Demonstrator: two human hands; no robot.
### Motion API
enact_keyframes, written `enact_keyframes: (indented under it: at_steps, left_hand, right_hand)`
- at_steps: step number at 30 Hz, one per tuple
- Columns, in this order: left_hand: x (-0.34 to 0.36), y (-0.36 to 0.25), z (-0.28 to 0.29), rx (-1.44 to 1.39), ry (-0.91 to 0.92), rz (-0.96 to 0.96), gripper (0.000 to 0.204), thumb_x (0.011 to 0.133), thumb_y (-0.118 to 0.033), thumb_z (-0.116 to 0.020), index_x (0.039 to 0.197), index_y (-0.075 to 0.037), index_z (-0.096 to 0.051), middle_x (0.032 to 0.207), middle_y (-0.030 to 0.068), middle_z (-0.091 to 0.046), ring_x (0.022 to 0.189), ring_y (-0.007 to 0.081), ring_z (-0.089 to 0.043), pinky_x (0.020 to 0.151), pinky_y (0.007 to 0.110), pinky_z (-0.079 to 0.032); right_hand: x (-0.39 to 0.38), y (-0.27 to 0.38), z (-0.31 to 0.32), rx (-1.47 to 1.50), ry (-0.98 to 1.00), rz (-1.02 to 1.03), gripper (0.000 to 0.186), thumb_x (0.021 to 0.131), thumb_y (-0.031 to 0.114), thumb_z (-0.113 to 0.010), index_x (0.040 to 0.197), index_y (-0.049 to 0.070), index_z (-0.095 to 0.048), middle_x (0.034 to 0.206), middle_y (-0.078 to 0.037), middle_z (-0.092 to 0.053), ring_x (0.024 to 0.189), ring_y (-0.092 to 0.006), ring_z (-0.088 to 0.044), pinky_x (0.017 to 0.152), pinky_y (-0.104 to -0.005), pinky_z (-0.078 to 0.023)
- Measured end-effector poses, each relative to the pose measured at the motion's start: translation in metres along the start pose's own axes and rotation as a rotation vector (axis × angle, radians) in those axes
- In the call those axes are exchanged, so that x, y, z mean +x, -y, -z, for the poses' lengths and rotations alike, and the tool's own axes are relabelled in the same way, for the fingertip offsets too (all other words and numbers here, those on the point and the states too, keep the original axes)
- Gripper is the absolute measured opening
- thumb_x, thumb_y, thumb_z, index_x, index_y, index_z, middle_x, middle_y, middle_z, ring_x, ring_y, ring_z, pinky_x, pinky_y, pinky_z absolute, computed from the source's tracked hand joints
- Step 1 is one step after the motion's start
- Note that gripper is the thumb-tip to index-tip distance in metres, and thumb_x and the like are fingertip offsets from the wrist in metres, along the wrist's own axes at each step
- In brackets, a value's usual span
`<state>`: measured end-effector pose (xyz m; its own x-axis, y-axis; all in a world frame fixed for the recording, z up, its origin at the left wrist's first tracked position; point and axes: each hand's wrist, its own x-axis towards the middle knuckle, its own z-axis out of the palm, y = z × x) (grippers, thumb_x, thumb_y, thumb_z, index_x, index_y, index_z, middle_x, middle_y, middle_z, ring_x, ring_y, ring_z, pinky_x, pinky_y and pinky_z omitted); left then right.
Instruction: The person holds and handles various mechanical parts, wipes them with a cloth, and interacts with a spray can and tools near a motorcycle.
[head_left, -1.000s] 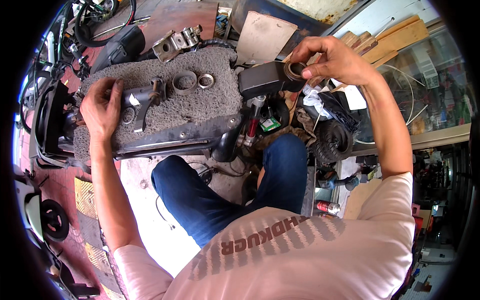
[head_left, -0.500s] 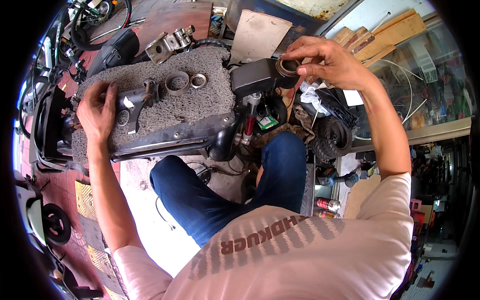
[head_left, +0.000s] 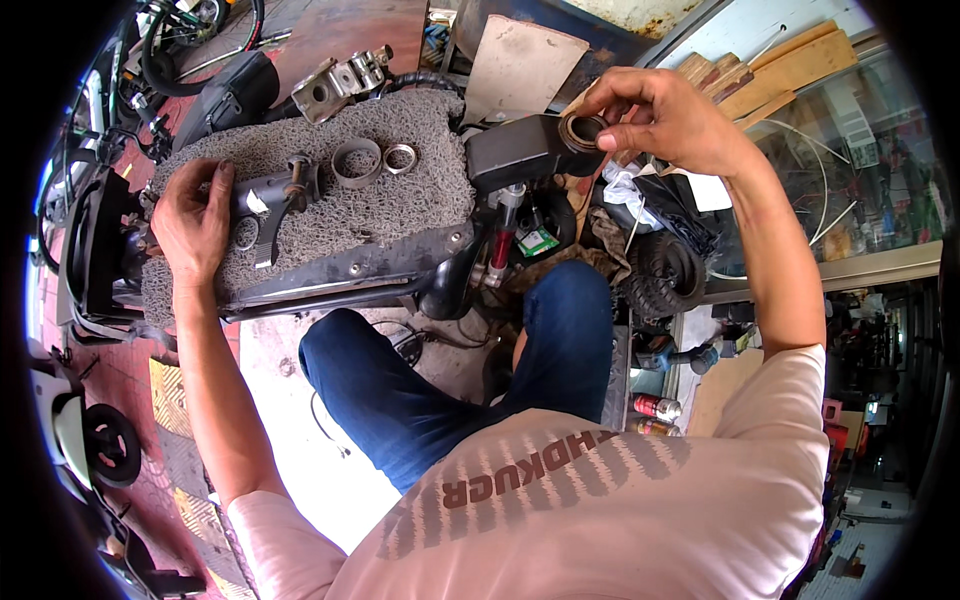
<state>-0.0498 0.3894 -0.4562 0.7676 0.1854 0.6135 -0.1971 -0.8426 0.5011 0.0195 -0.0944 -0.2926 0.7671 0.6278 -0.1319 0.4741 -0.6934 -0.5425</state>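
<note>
My left hand [head_left: 195,222] is wrapped round the left end of a dark grey metal tube [head_left: 268,193] with a clamp and a flat bracket, lying on a grey looped mat [head_left: 400,215]. Beside the bracket lies a thin ring [head_left: 245,236]. Two loose metal rings, a wide one [head_left: 355,163] and a smaller one [head_left: 400,158], sit to the right of the tube. My right hand [head_left: 665,120] pinches a dark round metal ring [head_left: 580,131] between thumb and fingers, at the right end of a black box-shaped part [head_left: 520,150].
A silver metal clamp [head_left: 340,85] rests at the mat's far edge, near a black bag [head_left: 230,95]. Under the right arm are a small knobby tyre [head_left: 662,275] and plastic bags. Wood pieces [head_left: 790,75] lie on a glass case [head_left: 860,160]. Bicycles stand far left.
My right hand has shifted slightly to the right, with its fingers curled more and the ring turned to show more of its opening. My left hand stays on the tube.
</note>
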Motion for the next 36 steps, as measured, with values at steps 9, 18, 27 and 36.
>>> enact_keyframes:
  at_steps: [9, 18, 27, 36]
  left_hand:
    - [0.0, -0.001, 0.001, -0.01, -0.014, -0.001, 0.024, 0.095, -0.026, -0.073, 0.101, -0.003, -0.074, 0.09, 0.0123, -0.073, 0.077, 0.0241, -0.072, 0.073, 0.033, -0.055]
    - [0.0, -0.002, 0.002, -0.008, 0.005, 0.01, 0.024, 0.095, -0.026, -0.073, 0.101, -0.003, -0.074, 0.091, 0.0128, -0.073, 0.081, 0.0262, -0.072, 0.076, 0.034, -0.055]
    - [0.001, 0.001, 0.0, -0.023, 0.01, 0.01, 0.025, 0.096, -0.027, -0.074, 0.102, -0.003, -0.075, 0.092, 0.0129, -0.074, 0.083, 0.0274, -0.073, 0.076, 0.034, -0.054]
    - [0.0, -0.001, 0.0, -0.026, 0.014, 0.031, 0.025, 0.096, -0.026, -0.074, 0.103, -0.002, -0.074, 0.092, 0.0129, -0.074, 0.083, 0.0261, -0.073, 0.076, 0.034, -0.054]
  right_hand:
    - [0.006, -0.002, 0.002, 0.062, 0.039, -0.068, 0.03, 0.089, 0.012, -0.08, 0.115, 0.001, -0.071, 0.091, -0.005, -0.072, 0.085, -0.0125, -0.067, 0.069, -0.0295, -0.057]
    - [0.008, 0.005, 0.003, 0.033, 0.039, -0.161, 0.028, 0.088, 0.009, -0.082, 0.111, 0.002, -0.067, 0.094, -0.004, -0.071, 0.09, -0.0109, -0.071, 0.076, -0.0261, -0.06]
    - [0.011, -0.014, 0.005, -0.035, 0.023, 0.173, 0.028, 0.089, 0.01, -0.08, 0.116, 0.005, -0.076, 0.105, -0.003, -0.07, 0.094, -0.0132, -0.066, 0.076, -0.0298, -0.056]
    - [0.012, -0.012, 0.003, -0.067, 0.022, 0.182, 0.025, 0.089, 0.007, -0.079, 0.113, 0.002, -0.075, 0.11, -0.005, -0.071, 0.1, -0.0183, -0.068, 0.085, -0.0318, -0.056]
